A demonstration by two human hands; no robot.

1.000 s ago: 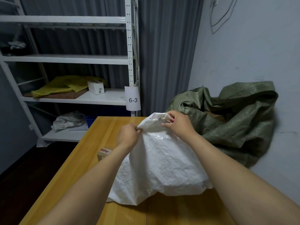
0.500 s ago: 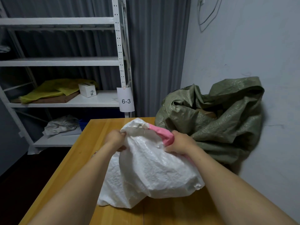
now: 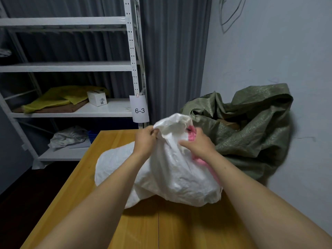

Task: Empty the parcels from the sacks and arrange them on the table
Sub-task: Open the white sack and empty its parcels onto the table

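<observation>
Compared with half a second ago, both hands sit higher on the white sack (image 3: 172, 173), the left hand (image 3: 145, 141) closer to the mouth, and less of the pink parcel (image 3: 192, 136) is exposed there. Two bare forearms enter from the lower corners of the frame and converge at centre.

The wooden table (image 3: 80, 186) fills the lower half of the frame. On it lies the white sack, at centre, its body bulging toward the left and its mouth raised at the top.

The left hand pinches the left rim of the mouth between thumb and curled fingers. The right hand (image 3: 197, 144) grips the sack's fabric on the right of the mouth, thumb pointing left. Whether its fingers also hold the parcel cannot be told.

The pink parcel shows at the mouth just beside the right hand. More pink shows along the sack's right flank under the right forearm.

Behind the white sack, at centre right, a crumpled green sack (image 3: 251, 133) leans against the pale wall (image 3: 269, 51), something brown showing in its open top.

Beyond the table's far edge, in the left half of the frame, stands a white shelf rack (image 3: 133, 51) with a paper label (image 3: 139, 110) reading "6-3". One shelf carries yellow sheets (image 3: 62, 97) and a small white box (image 3: 97, 98); the lowest carries crumpled grey wrapping (image 3: 68, 136). A grey curtain (image 3: 172, 60) hangs behind.
</observation>
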